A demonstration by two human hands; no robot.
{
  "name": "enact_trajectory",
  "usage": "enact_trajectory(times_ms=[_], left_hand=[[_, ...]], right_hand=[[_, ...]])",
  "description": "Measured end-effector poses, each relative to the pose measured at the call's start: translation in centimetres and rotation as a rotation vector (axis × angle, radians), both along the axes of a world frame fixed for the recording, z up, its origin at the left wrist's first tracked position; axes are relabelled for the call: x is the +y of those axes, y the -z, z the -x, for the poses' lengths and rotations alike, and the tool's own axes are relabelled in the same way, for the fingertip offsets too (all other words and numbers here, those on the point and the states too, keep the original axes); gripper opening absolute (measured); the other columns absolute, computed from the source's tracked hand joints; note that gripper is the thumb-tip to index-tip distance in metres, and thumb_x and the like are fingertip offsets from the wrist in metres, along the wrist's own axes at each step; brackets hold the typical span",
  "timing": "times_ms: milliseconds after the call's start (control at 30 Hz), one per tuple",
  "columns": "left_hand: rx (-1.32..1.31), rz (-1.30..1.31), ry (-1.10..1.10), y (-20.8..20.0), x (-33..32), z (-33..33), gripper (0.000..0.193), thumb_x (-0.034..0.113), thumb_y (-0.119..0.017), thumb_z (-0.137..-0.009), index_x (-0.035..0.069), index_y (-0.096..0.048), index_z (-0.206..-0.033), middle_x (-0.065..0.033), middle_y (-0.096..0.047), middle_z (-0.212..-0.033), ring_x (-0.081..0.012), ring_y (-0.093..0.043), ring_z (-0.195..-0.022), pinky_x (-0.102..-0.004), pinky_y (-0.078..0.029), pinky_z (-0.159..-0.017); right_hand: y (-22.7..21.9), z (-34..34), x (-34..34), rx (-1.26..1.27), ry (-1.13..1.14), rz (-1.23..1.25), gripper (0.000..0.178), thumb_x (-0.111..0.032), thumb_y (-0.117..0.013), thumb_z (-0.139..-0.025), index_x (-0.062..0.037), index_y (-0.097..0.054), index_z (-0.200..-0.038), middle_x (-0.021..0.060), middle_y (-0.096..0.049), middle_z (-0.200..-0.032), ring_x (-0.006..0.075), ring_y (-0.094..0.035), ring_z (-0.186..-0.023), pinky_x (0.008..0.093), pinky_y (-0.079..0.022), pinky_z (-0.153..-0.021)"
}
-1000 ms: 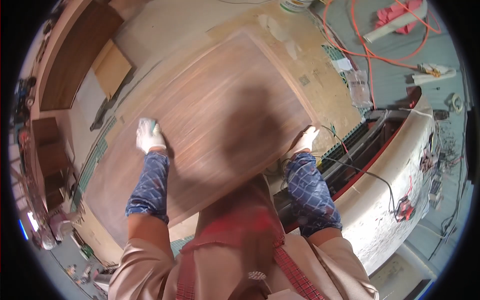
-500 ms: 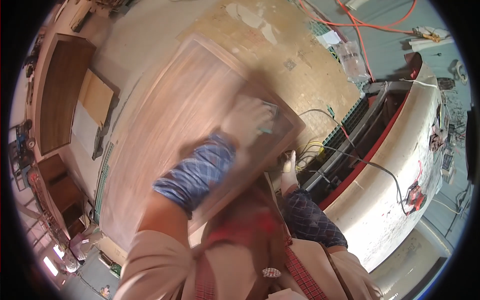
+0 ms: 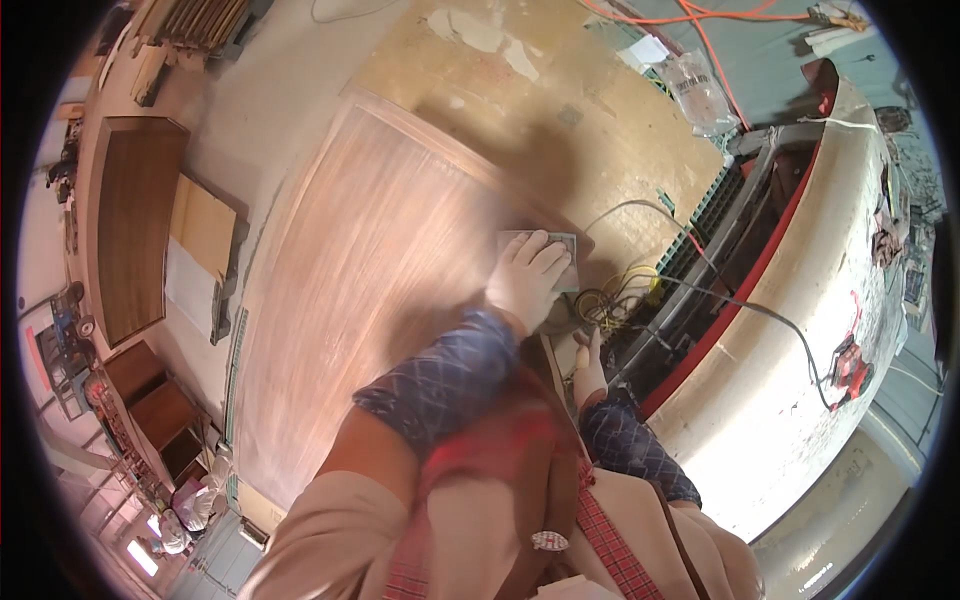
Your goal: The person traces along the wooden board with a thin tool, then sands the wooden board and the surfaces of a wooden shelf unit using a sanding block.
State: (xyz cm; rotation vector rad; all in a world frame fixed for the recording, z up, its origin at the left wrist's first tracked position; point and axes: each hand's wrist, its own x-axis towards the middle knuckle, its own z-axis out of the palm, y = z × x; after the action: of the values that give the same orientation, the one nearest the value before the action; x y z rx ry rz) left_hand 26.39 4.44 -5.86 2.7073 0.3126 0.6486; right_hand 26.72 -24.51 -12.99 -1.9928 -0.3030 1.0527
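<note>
A large brown wooden panel (image 3: pixel 350 240) with a raised border lies in front of me, its grain streaked with pale dust. Close to its right edge, my left hand (image 3: pixel 525 275) presses down on a flat, grey-green rectangular sanding pad (image 3: pixel 567 247), fingers bent over the top. Beside the panel's near right edge is my right hand (image 3: pixel 590 368), thumb raised; a pale yellowish patch shows by its fingers, too small to name, and its grip is unclear. Blue plaid sleeve covers (image 3: pixel 440 375) are on both forearms.
A worn plywood board (image 3: pixel 590 150) lies beyond the panel. To the right stands a long curved white-topped piece (image 3: pixel 770 390) with a red edge, a dark cable (image 3: pixel 740 298) and a red-and-black tool (image 3: pixel 850 372). Coiled wires (image 3: pixel 605 305) lie near my right hand. Another brown panel (image 3: pixel 145 220) leans left.
My left hand and the sanding pad have moved toward me along the panel's right end. My view has shifted a little. The right hand stays near the panel's edge.
</note>
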Motion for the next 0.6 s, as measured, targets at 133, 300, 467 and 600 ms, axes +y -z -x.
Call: enact_trajectory(times_ms=[133,300,467,600], left_hand=[[0.818,-0.216,-0.096,-4.5,8.5,-0.7,0.013,0.019,-0.058,-0.084,0.013,-0.070,-0.083,-0.0071,-0.070,-0.084,-0.0294,-0.068,-0.082,-0.0449,-0.052,-0.070],[0.121,-0.302,-0.666,0.1,20.8,7.6,0.022,0.023,-0.066,-0.087,0.009,-0.072,-0.103,-0.0117,-0.071,-0.106,-0.0366,-0.064,-0.097,-0.0487,-0.051,-0.083],[0.869,0.231,-0.482,-10.1,9.0,-3.8,0.024,0.023,-0.058,-0.090,0.012,-0.069,-0.108,-0.0121,-0.069,-0.112,-0.0287,-0.065,-0.106,-0.0460,-0.052,-0.085],[0.408,0.195,-0.034,-1.0,-3.2,1.6,0.054,0.026,-0.055,-0.093,0.010,-0.052,-0.144,-0.0079,-0.055,-0.143,-0.0264,-0.046,-0.136,-0.0388,-0.032,-0.118]], right_hand=[[-4.1,-1.0,2.5,-0.003,-0.051,-0.065,0.054,-0.008,-0.041,-0.098,0.0011,-0.036,-0.151,0.0185,-0.052,-0.138,0.0343,-0.046,-0.134,0.0501,-0.019,-0.123],[-2.6,-1.3,-0.6,0.414,0.216,0.031,0.055,-0.023,-0.028,-0.112,-0.0107,-0.010,-0.163,0.0117,-0.044,-0.155,0.0236,-0.041,-0.142,0.0327,-0.027,-0.119],[-1.1,0.1,-0.9,0.376,0.277,0.020,0.063,-0.039,-0.029,-0.110,-0.0135,-0.007,-0.164,0.0093,-0.044,-0.155,0.0231,-0.044,-0.138,0.0351,-0.036,-0.113],[-1.2,-1.3,2.5,0.438,0.396,-0.116,0.062,-0.044,-0.036,-0.109,-0.0064,-0.027,-0.158,0.0104,-0.042,-0.153,0.0227,-0.041,-0.138,0.0354,-0.030,-0.118]])
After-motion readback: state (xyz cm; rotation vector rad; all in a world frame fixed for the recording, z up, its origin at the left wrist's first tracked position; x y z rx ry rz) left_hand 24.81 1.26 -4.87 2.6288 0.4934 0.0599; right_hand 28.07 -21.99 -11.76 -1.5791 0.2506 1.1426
